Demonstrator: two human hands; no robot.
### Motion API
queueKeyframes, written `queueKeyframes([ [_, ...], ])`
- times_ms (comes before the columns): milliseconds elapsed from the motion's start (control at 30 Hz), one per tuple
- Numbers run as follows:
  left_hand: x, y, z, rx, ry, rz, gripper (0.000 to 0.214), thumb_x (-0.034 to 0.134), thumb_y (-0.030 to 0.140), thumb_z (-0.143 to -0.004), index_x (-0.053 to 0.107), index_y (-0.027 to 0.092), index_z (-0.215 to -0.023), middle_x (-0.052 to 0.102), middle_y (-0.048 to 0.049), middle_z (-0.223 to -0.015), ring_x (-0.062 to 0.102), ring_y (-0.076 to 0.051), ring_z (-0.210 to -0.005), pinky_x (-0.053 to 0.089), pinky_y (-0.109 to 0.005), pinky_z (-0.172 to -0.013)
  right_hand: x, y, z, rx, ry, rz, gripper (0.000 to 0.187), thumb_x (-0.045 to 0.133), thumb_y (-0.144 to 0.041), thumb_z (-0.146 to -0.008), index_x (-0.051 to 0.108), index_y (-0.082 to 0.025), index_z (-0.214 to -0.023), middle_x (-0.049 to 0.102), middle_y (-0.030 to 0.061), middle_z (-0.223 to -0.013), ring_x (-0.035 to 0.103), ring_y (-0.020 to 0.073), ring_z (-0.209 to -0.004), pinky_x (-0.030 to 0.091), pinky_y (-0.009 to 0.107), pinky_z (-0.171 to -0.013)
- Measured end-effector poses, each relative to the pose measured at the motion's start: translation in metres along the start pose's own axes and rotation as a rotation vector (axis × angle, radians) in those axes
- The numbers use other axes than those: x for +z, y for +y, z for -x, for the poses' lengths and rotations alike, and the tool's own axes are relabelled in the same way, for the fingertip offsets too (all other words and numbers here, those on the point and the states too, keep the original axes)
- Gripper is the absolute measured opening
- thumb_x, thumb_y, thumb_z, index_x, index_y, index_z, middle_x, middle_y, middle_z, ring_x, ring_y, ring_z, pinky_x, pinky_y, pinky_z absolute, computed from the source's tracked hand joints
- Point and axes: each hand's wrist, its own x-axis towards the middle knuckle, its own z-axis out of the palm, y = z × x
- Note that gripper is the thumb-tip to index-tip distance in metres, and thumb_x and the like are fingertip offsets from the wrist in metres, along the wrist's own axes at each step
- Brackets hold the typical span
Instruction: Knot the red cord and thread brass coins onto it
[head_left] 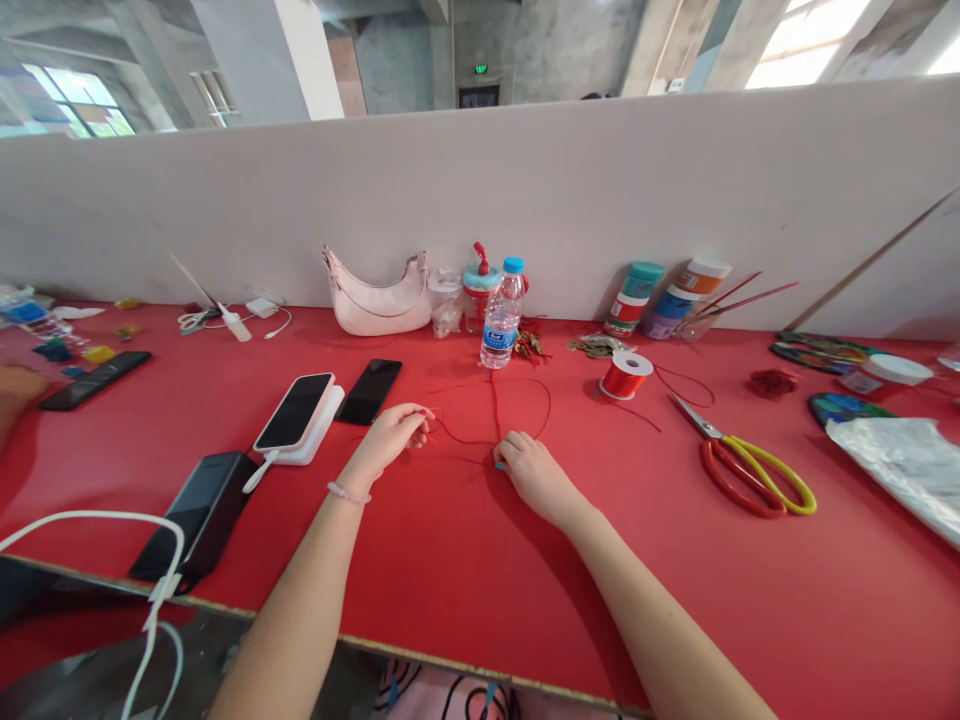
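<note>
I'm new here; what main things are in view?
table: 1, red, across the foreground
handbag: 1, pale pink, back
bottle: 1, clear, back centre
cup: 1, red and blue, beside bottle
jars: several, mixed colours, back right
spool: 1, red and white, right
scissors: 1, red and yellow handles, right
palettes: 2, multicoloured, far right
phones: 2, black screens, left of centre
box: 1, black, front left
cord: count unclear, red, centre
another person's arm: 1, bare, left edge
left hand: 1, red nail, centre
right hand: 1, teal nail, at cord
</note>
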Motion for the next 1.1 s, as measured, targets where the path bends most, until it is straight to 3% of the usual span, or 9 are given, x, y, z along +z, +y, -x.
queueKeyframes([
  [133,0.001,-0.003,0.0,-0.014,-0.101,-0.043,0.021,0.052,0.034,-0.078,0.059,0.015,-0.082,0.059,-0.0013,-0.077,0.06,-0.012,-0.067,0.048,-0.025,-0.064,0.003,0.008,0.001,0.0,0.1,-0.157,0.018,0.037,-0.007,-0.085,0.051,-0.018,-0.083,0.053,0.0072,-0.085,0.049,0.0193,-0.08,0.04,0.03,-0.073],
  [300,0.001,-0.005,-0.001,-0.009,-0.117,-0.031,0.022,0.05,0.035,-0.081,0.058,0.014,-0.083,0.062,-0.0038,-0.081,0.063,-0.014,-0.072,0.051,-0.028,-0.069,0.001,0.014,-0.002,0.072,0.278,-0.441,0.011,0.038,-0.012,-0.082,0.044,-0.021,-0.079,0.049,0.0042,-0.081,0.049,0.0177,-0.075,0.041,0.028,-0.07],
  [600,0.012,-0.003,0.003,-0.038,-0.279,-0.085,0.027,0.048,0.034,-0.085,0.06,0.012,-0.093,0.067,-0.0124,-0.099,0.065,-0.02,-0.091,0.049,-0.034,-0.085,-0.003,0.011,-0.001,0.084,0.309,-0.541,0.01,0.039,-0.014,-0.08,0.043,-0.022,-0.078,0.049,0.0028,-0.078,0.048,0.0175,-0.074,0.041,0.029,-0.069],
  [900,0.001,0.002,0.004,0.053,-0.132,0.028,0.03,0.051,0.039,-0.084,0.059,0.014,-0.098,0.066,-0.0129,-0.106,0.062,-0.022,-0.1,0.048,-0.035,-0.088,-0.004,0.013,-0.001,0.102,0.339,-0.532,0.009,0.039,-0.015,-0.08,0.043,-0.023,-0.079,0.049,0.0029,-0.079,0.048,0.0176,-0.074,0.041,0.029,-0.069],
  [1000,0.0,0.003,0.005,0.021,-0.217,-0.042,0.031,0.052,0.041,-0.083,0.061,0.012,-0.092,0.068,-0.0131,-0.097,0.065,-0.022,-0.092,0.05,-0.035,-0.084,-0.004,0.013,-0.001,0.098,0.328,-0.533,0.009,0.039,-0.015,-0.08,0.043,-0.023,-0.079,0.05,0.0033,-0.08,0.048,0.0178,-0.075,0.041,0.03,-0.07],
  [1100,0.002,0.001,0.007,-0.052,-0.405,-0.117,0.031,0.053,0.041,-0.083,0.061,0.012,-0.087,0.069,-0.013,-0.091,0.067,-0.022,-0.084,0.051,-0.037,-0.081,-0.004,0.012,-0.001,0.09,0.316,-0.532,0.009,0.039,-0.015,-0.08,0.043,-0.023,-0.079,0.049,0.0032,-0.079,0.048,0.018,-0.076,0.041,0.03,-0.071],
])
